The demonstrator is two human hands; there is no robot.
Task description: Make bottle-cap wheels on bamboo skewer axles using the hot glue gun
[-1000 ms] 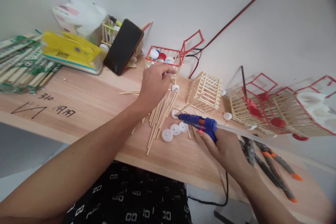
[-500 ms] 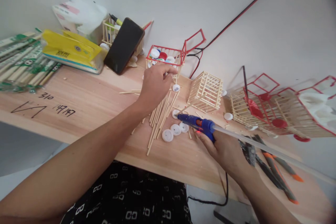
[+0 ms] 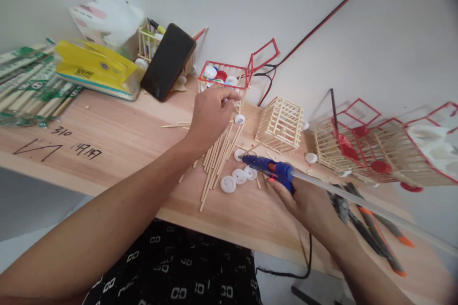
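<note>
My left hand [image 3: 211, 113] reaches over a pile of thin wooden sticks [image 3: 218, 155], fingers curled toward the red-rimmed stick basket [image 3: 224, 78] that holds bottle caps; what its fingertips pinch is hidden. My right hand [image 3: 307, 202] grips a blue hot glue gun [image 3: 270, 169] with a long clear glue stick [image 3: 372, 209] out its back. The nozzle points left, just above three white caps [image 3: 239, 177] lying on the wooden table [image 3: 121, 138].
A bare stick cage [image 3: 281, 124] stands behind the gun. Larger stick carts with red trim [image 3: 379, 150] sit at the right, pliers with orange tips [image 3: 379, 236] in front of them. A black phone [image 3: 167, 62], a yellow pack [image 3: 95, 69] and bundled sticks [image 3: 28, 86] lie at left.
Hardly anything moved: the glue gun's rear stick has swung slightly lower to the right. My left hand stays by the red basket.
</note>
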